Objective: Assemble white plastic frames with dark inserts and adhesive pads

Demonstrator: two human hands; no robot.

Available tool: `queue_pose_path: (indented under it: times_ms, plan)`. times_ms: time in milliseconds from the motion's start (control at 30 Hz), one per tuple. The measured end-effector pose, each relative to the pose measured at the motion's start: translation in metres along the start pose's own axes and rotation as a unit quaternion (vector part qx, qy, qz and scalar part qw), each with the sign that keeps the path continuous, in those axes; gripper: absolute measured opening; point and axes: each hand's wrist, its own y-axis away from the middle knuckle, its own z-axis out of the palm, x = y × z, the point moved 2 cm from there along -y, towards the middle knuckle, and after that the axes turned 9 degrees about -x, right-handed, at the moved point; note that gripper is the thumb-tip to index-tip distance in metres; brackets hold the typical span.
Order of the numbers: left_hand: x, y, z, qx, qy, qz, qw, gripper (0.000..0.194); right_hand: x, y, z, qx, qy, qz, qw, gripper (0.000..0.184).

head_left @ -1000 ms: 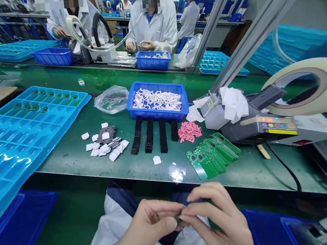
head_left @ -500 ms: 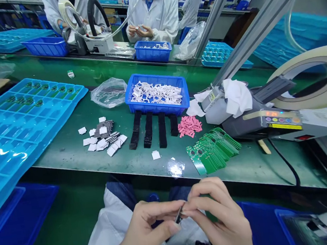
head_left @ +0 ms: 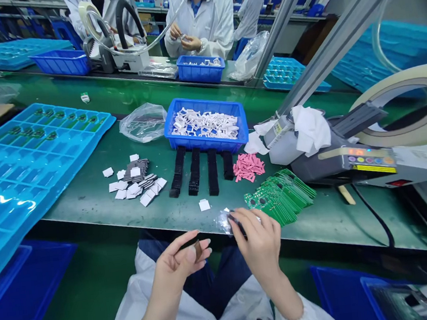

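Note:
My left hand (head_left: 181, 257) hovers below the table's near edge, fingers pinched on a small dark flat piece (head_left: 197, 250). My right hand (head_left: 258, 239) is at the table edge, pinching a thin dark strip (head_left: 238, 223) over a patch of clear film (head_left: 223, 221). Just right of it lies a fanned stack of green circuit boards (head_left: 282, 196). On the green mat beyond are a single white square (head_left: 204, 205), four black strips (head_left: 195, 171), pink tabs (head_left: 248, 166), a pile of white and dark squares (head_left: 135, 181) and a blue bin of white parts (head_left: 205, 125).
A large blue compartment tray (head_left: 27, 164) covers the left. A tape dispenser machine (head_left: 350, 158) with a big tape roll (head_left: 406, 106) stands at right, its cable trailing forward. A clear bag (head_left: 143, 122) lies beside the bin. Workers in white coats sit across the conveyor.
My hands have come apart. The right hand rose to the table edge with the thin dark strip; the left stays lower, keeping the small dark piece.

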Motion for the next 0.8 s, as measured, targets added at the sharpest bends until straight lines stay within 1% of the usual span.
queue_pose_path:
  times_ms: [67, 133, 200, 267, 300, 333, 400, 433, 500, 533, 600, 667, 700, 733, 767, 800]
  plan:
    - [-0.003, -0.001, 0.0, -0.013, 0.006, -0.007, 1.0, 0.04, -0.003, 0.003, -0.002, -0.016, -0.002, -0.044, 0.999, 0.016]
    - [-0.006, -0.003, 0.002, -0.039, 0.007, -0.015, 0.999, 0.041, -0.008, 0.004, -0.012, -0.038, -0.017, -0.077, 0.996, 0.018]
    - [-0.007, -0.005, 0.006, -0.072, -0.002, -0.021, 0.997, 0.042, -0.016, 0.002, -0.024, -0.079, -0.067, -0.103, 0.989, 0.022]
    - [-0.007, -0.006, 0.01, -0.109, -0.014, -0.017, 0.994, 0.041, -0.028, -0.002, -0.035, -0.118, -0.126, -0.139, 0.975, 0.03]
    - [-0.007, -0.005, 0.013, -0.128, -0.018, -0.013, 0.991, 0.039, -0.035, -0.004, -0.041, -0.123, -0.143, -0.158, 0.969, 0.03]
    - [-0.006, -0.004, 0.015, -0.147, -0.021, -0.008, 0.989, 0.037, -0.041, -0.006, -0.045, -0.115, -0.147, -0.175, 0.967, 0.027]
    - [-0.005, -0.001, 0.018, -0.178, -0.023, -0.003, 0.984, 0.037, -0.05, -0.009, -0.052, -0.08, -0.141, -0.192, 0.968, 0.017]
    - [-0.005, 0.0, 0.019, -0.197, -0.025, -0.005, 0.98, 0.038, -0.052, -0.009, -0.054, -0.069, -0.153, -0.187, 0.968, 0.016]
    - [-0.005, 0.005, 0.021, -0.256, -0.033, -0.024, 0.966, 0.043, -0.054, -0.007, -0.055, -0.08, -0.232, -0.155, 0.957, 0.016]
    - [-0.007, 0.008, 0.022, -0.289, -0.034, -0.041, 0.956, 0.047, -0.054, -0.005, -0.055, -0.097, -0.292, -0.126, 0.943, 0.016]
    - [-0.01, 0.013, 0.025, -0.339, -0.019, -0.075, 0.938, 0.052, -0.054, 0.0, -0.052, -0.142, -0.413, -0.065, 0.897, 0.018]
    - [-0.014, 0.016, 0.028, -0.348, 0.017, -0.096, 0.932, 0.05, -0.055, 0.004, -0.05, -0.192, -0.485, -0.019, 0.853, 0.022]
    - [-0.015, 0.017, 0.029, -0.345, 0.032, -0.097, 0.933, 0.049, -0.055, 0.005, -0.051, -0.206, -0.496, -0.007, 0.844, 0.024]
    - [-0.016, 0.018, 0.03, -0.339, 0.033, -0.093, 0.935, 0.05, -0.055, 0.005, -0.053, -0.207, -0.491, -0.008, 0.846, 0.026]
    - [-0.016, 0.018, 0.029, -0.33, 0.018, -0.088, 0.94, 0.05, -0.055, 0.003, -0.056, -0.193, -0.474, -0.018, 0.859, 0.025]
    - [-0.015, 0.019, 0.029, -0.316, -0.007, -0.079, 0.946, 0.05, -0.053, 0.0, -0.061, -0.167, -0.443, -0.029, 0.88, 0.021]
